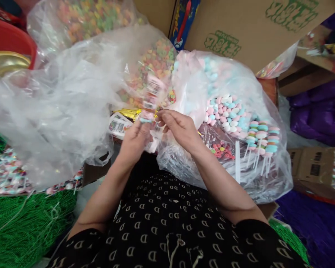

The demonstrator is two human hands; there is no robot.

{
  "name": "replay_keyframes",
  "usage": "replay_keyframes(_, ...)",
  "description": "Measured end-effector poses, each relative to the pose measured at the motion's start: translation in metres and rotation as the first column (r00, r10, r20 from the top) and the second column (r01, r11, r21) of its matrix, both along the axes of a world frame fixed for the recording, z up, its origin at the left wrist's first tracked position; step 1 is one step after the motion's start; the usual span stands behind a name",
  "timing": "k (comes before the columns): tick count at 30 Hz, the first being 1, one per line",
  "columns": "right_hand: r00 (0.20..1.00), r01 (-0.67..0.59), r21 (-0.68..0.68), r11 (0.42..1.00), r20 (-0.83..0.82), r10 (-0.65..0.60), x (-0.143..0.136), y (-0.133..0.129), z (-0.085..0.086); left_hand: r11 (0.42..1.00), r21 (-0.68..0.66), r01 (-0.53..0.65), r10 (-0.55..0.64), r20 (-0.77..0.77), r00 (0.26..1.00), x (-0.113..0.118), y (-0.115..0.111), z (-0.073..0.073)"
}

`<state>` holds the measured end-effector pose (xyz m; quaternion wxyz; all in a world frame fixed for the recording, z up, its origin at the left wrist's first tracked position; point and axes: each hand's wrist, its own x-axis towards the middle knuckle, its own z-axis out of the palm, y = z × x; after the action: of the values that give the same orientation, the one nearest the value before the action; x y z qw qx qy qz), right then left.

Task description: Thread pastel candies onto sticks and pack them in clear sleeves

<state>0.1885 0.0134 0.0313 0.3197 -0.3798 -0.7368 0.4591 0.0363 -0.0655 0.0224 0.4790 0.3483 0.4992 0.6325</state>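
Observation:
My left hand (pixel 138 139) is closed round a small clear packet (pixel 153 91) with a printed barcode label. Pink and blue candy shows inside it near my fingers, and the packet points up and away from me. Close beside it, my right hand (pixel 180 126) has its thumb and fingertips pinched together. What lies between them is too small to make out. Under the hands are printed labels (pixel 119 125) and a strip of gold foil (pixel 128 112). To the right, several marshmallow skewers (pixel 261 137) on white sticks rest on clear plastic.
A large bag of pink, blue and white marshmallows (pixel 226 111) stands at right. Bags of gummy rings (pixel 156 61) lie ahead. Cardboard boxes (pixel 248 29) rise behind. A red tub (pixel 9 39) is at far left, green strands (pixel 30 227) at lower left.

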Motion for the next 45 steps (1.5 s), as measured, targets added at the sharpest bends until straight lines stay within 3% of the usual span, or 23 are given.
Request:
replay_keyframes(2,0.952,-0.055,0.188,0.981,0.306,-0.005,-0.011,0.013,-0.005,0.994,-0.003,-0.107,0.106,0.189,0.976,-0.014,0.003,0.002)
replay_keyframes(5,0.746,-0.146,0.321,0.936,0.657,-0.109,-0.028,0.026,-0.015,0.98,-0.072,-0.187,0.2,0.319,0.926,-0.025,0.006,0.007)
replay_keyframes(8,0.609,-0.172,0.334,0.927,0.775,-0.166,-0.041,0.031,-0.023,0.981,-0.095,-0.172,0.195,0.37,0.908,-0.025,0.008,0.008)
replay_keyframes(13,0.558,-0.14,0.321,0.937,0.807,-0.193,-0.047,0.035,-0.027,0.988,-0.075,-0.135,0.154,0.4,0.903,-0.024,0.008,0.001)
replay_keyframes(20,0.602,-0.095,0.284,0.954,0.78,-0.173,-0.044,0.039,-0.021,0.992,-0.055,-0.112,0.125,0.425,0.896,-0.028,0.009,-0.009)
replay_keyframes(25,0.586,-0.134,0.271,0.953,0.797,-0.144,-0.045,0.036,-0.019,0.989,-0.086,-0.119,0.144,0.411,0.9,-0.027,0.01,-0.007)
replay_keyframes(28,0.558,-0.102,0.284,0.953,0.81,-0.182,-0.048,0.037,-0.021,0.986,-0.114,-0.119,0.155,0.399,0.904,-0.026,0.01,-0.005)
replay_keyframes(32,0.584,-0.06,0.293,0.954,0.786,-0.205,-0.049,0.039,-0.024,0.985,-0.127,-0.116,0.157,0.391,0.907,-0.027,0.011,-0.004)
replay_keyframes(40,0.766,0.065,0.338,0.939,0.586,-0.264,-0.032,0.043,-0.033,0.983,-0.157,-0.099,0.152,0.379,0.913,-0.026,0.009,0.001)
replay_keyframes(45,0.931,0.154,0.183,0.971,0.301,-0.205,-0.025,0.041,-0.031,0.985,-0.149,-0.085,0.135,0.365,0.921,-0.026,0.01,-0.001)
